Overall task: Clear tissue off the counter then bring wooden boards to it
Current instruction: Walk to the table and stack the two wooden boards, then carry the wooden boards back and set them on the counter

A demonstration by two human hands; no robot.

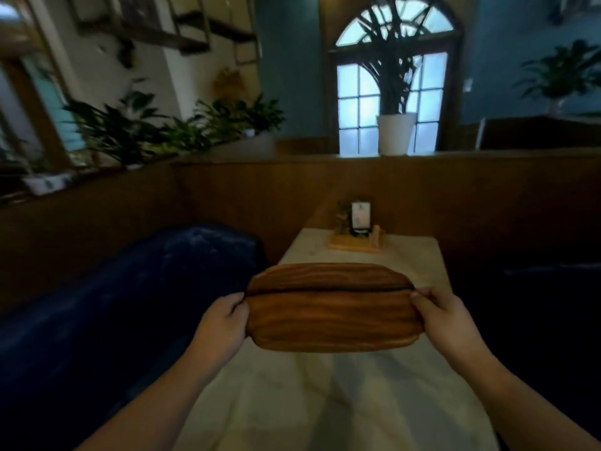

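Both hands out front, w/ the wooden boards (331, 307) gripped between them: left hand (221, 323) clamped on the left end, right hand (445, 317) on the right end, thumbs on top. Looks like two boards stacked; a dark seam runs lengthwise, but can't confirm the count. Long axis runs left-right across the body, each hand equally near. Boards are held above the desk (325, 402), not touching as far as I can tell; pale top directly below and beyond, no tissue visible. Next prob. lowering straight down. Farther past the hands, a small wooden stand (357, 236) w/ a card. Fingers under the boards hidden; frame blurry.
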